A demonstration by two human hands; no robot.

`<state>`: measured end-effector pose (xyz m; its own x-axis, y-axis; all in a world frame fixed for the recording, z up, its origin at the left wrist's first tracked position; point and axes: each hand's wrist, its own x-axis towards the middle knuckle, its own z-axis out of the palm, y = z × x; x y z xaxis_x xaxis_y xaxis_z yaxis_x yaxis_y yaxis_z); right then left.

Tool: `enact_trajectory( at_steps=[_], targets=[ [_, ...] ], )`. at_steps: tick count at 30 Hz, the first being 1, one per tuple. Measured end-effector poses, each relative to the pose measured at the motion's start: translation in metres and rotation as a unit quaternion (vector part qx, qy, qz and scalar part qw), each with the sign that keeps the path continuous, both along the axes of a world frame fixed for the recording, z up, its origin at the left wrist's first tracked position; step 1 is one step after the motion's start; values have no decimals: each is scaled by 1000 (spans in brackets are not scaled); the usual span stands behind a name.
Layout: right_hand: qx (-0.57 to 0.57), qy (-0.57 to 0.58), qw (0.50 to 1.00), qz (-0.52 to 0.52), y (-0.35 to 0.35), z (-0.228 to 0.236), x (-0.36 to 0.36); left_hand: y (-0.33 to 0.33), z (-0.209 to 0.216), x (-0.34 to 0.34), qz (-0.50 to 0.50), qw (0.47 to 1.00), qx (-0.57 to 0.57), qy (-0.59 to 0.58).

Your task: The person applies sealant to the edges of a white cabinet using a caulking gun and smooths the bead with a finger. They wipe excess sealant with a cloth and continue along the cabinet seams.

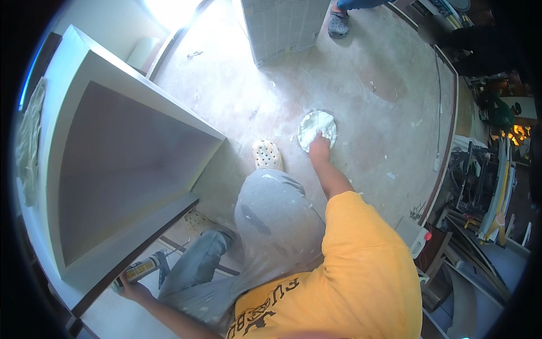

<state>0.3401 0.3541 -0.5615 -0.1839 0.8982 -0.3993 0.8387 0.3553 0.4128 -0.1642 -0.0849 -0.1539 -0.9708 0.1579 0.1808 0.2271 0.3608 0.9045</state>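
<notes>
At the lower left, my left hand [131, 289] is closed round the front end of a caulking gun [164, 266]. A printed cartridge [140, 270] lies in the gun's frame, beside the lower edge of a white open-fronted cabinet [127, 164]. My right hand [320, 142] reaches down to the floor with its fingers curled and drawn together. Its fingertips touch a thick white paste [316, 123] spread over a round flat lid or plate [300, 140]. Whether they pinch anything is too small to make out.
A tall pale panelled box [288, 31] stands ahead. Another person's foot in a grey clog [339, 25] is at the far right of it. A white jug with a red cap [414, 237] stands at my right, near piled boards [468, 271]. A cloth [33, 144] hangs over the cabinet's left side.
</notes>
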Motion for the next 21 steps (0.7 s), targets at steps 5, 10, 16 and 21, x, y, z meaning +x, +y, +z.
enact_trajectory(
  at_steps=[5,10,16,21],
  targets=[
    [-53,72,994,66,10,8,16,3,-3,3,-5,1000,-11,-6],
    [-55,193,979,-20,19,33,28,10,6,13,-59,998,-5,-10],
    [101,460,864,-178,-2,53,45,17,11,27,-85,994,65,29],
    [-106,576,733,-346,-12,93,67,8,14,35,-71,992,94,47]
  ],
)
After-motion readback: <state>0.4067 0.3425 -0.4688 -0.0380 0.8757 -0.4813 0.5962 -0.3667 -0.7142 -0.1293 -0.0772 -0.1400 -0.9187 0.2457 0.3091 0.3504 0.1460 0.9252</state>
